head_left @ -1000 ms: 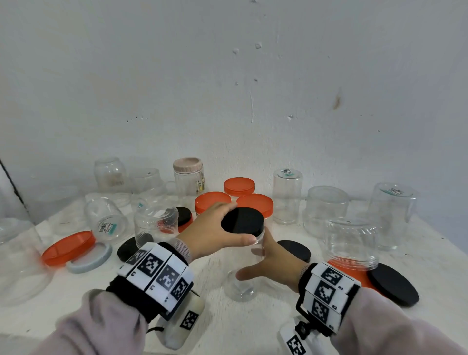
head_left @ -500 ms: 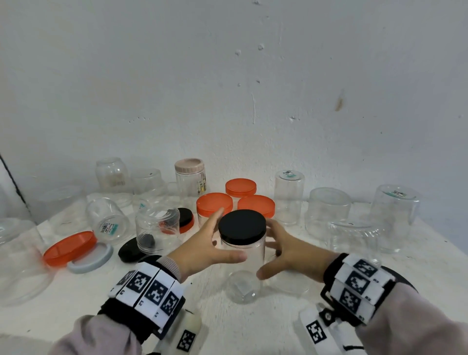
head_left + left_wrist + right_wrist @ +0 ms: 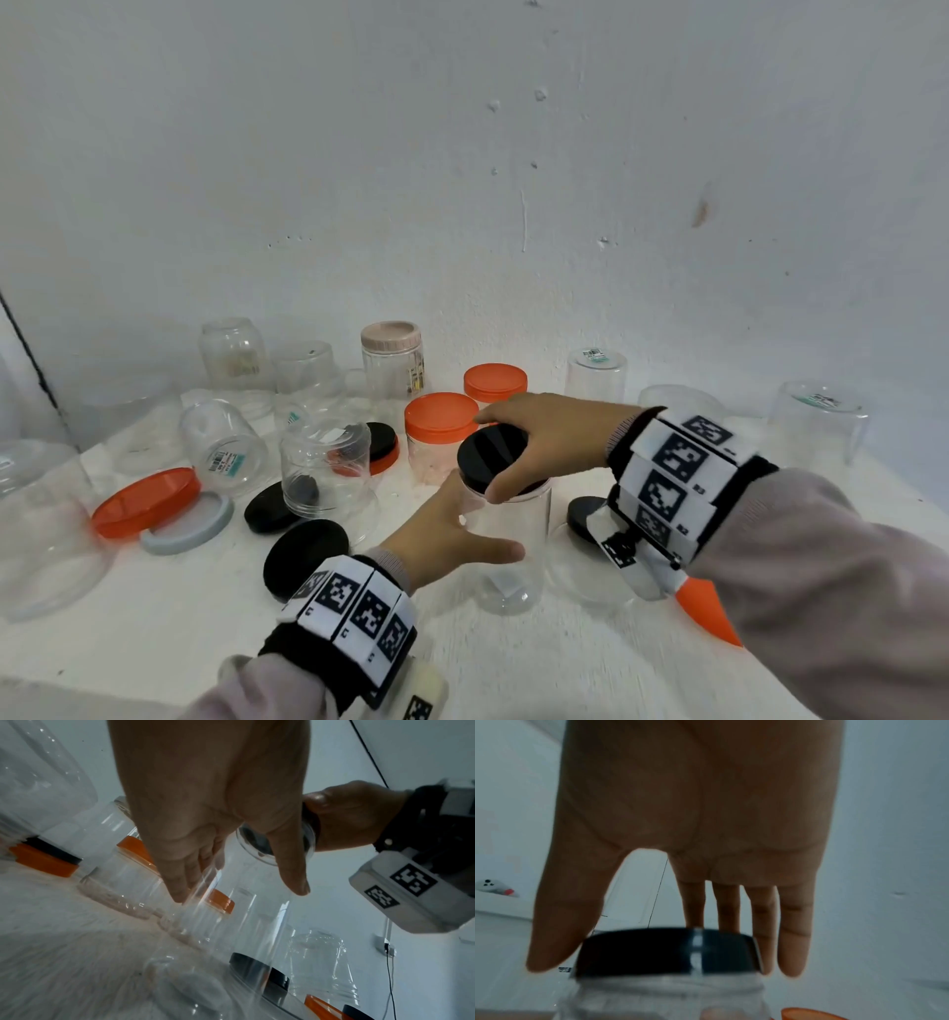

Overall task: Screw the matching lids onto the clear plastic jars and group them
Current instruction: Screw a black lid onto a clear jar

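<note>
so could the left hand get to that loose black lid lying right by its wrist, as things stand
Probably yes, once it lets go: the left hand now holds the clear jar, but the loose black lid lies flat beside its wrist with nothing on top or between them.

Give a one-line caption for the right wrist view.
Right hand grips the black lid atop a clear jar.

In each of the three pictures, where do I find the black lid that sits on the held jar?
Head: black lid centre, under the right hand.
Left wrist: seen from below through the clear jar, right of centre.
Right wrist: bottom centre.
Shared landmark: the right hand holding its rim.
</note>
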A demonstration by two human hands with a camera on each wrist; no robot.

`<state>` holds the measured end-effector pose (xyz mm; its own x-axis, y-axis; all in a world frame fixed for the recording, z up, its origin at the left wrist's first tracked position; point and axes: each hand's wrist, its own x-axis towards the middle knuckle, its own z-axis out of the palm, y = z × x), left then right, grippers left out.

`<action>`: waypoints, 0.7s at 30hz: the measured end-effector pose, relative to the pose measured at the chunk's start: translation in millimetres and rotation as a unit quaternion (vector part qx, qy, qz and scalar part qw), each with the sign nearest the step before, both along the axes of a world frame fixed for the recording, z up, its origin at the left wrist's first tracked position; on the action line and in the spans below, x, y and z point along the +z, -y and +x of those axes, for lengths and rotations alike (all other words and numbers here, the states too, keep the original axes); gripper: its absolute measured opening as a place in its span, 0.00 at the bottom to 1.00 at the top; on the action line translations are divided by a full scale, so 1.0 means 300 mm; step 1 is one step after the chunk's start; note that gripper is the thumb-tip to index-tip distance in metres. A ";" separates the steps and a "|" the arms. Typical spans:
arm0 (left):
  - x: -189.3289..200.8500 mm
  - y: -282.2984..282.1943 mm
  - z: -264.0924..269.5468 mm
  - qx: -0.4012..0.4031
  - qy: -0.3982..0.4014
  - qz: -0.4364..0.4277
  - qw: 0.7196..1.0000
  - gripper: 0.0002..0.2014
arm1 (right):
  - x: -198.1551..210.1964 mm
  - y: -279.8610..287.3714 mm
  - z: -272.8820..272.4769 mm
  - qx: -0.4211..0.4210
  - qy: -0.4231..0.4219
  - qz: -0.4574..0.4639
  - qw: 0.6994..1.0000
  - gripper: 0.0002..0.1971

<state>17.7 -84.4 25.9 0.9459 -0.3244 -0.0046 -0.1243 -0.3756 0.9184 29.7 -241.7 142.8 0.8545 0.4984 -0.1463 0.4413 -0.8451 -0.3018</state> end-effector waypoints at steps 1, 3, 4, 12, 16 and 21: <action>0.002 0.002 0.004 0.000 -0.002 0.004 1.000 0.49 | 0.011 -0.010 0.003 -0.001 -0.001 -0.029 1.000 0.44; 0.005 0.003 0.011 -0.002 -0.007 0.008 1.000 0.50 | 0.029 -0.024 0.012 -0.001 -0.003 -0.077 0.997 0.44; 0.006 0.003 0.013 -0.005 -0.008 0.008 1.000 0.50 | 0.037 -0.030 0.016 -0.001 -0.005 -0.094 0.996 0.45; -0.001 0.000 0.018 -0.030 -0.023 -0.015 0.999 0.50 | 0.071 -0.051 0.031 0.010 -0.021 -0.164 0.986 0.38; -0.009 -0.001 0.021 -0.033 -0.021 -0.023 0.999 0.48 | 0.076 -0.054 0.032 0.020 -0.021 -0.168 0.985 0.37; -0.012 0.000 0.020 -0.038 -0.012 -0.024 0.999 0.47 | 0.073 -0.048 0.028 0.001 -0.001 -0.135 0.991 0.37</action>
<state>23.7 -84.5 22.2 0.9187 -0.3948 -0.0095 -0.1285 -0.3215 0.9381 38.1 -227.4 164.6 0.8529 0.4429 -0.2765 0.4430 -0.8941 -0.0657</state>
